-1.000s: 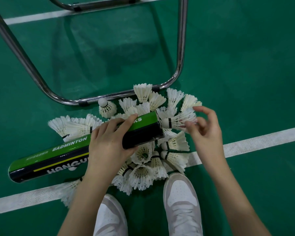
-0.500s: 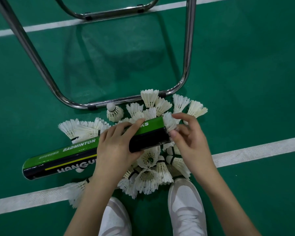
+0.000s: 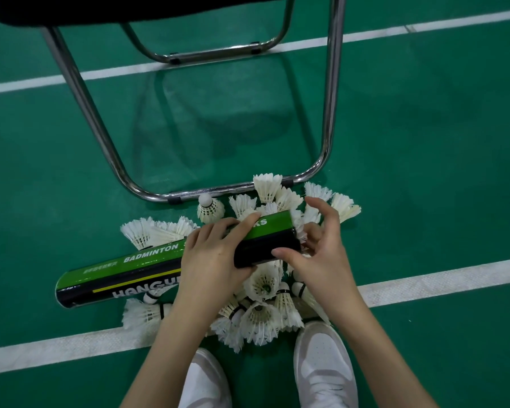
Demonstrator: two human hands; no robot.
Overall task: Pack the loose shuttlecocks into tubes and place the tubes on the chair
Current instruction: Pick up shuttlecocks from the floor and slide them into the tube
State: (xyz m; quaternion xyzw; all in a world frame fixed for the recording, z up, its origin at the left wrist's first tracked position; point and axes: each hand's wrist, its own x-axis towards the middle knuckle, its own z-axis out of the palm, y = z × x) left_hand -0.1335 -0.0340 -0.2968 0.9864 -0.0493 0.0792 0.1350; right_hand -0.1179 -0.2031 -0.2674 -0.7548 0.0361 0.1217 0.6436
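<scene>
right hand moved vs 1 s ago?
Yes. The right hand has gone left, from beside the shuttlecock pile to the open end of the tube, which the left hand grips.

a green court floor (image 3: 424, 148) fills the view, crossed by two white painted lines: a thin line (image 3: 424, 25) runs across the far side, and a broader line (image 3: 442, 282) crosses nearer the camera. two white sneakers, the left sneaker (image 3: 203, 381) and the right sneaker (image 3: 324, 363), stand at the bottom edge, toes near the broader line.
</scene>
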